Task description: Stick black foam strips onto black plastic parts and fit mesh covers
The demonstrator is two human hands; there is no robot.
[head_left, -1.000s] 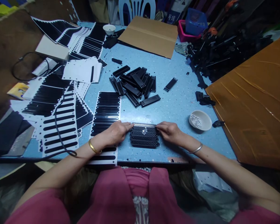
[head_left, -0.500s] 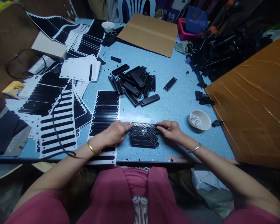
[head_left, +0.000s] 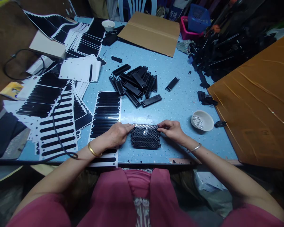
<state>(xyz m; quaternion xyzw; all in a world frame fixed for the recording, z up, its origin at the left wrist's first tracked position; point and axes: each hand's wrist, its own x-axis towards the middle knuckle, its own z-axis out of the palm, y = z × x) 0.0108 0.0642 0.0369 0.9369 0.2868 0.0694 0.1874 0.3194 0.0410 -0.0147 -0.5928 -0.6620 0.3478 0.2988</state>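
A row of black strips with a crosshatched surface and rounded ends (head_left: 145, 139) lies side by side on the table in front of me. Several small silvery rings (head_left: 145, 132) rest loose on top of them. My left hand (head_left: 118, 133) is closed, its fingertips at the left end of the farthest strip (head_left: 144, 126). At that strip's right end, my right hand (head_left: 171, 130) pinches with thumb and forefinger. The fingers partly cover both ends of this strip. Under my left wrist lies a white sheet with black stickers (head_left: 105, 116).
Beyond the strips is a heap of black plastic pieces (head_left: 137, 83). A white bowl of silvery rings (head_left: 202, 120) stands to the right, beside a large brown carton (head_left: 257, 110). Sticker sheets (head_left: 58, 138) and a dark cable (head_left: 54, 116) cover the left side. Flat cardboard (head_left: 151, 33) lies at the back.
My right hand has shifted very slightly left along the end of the farthest strip. My left hand keeps its place, and the whole view has moved a little.
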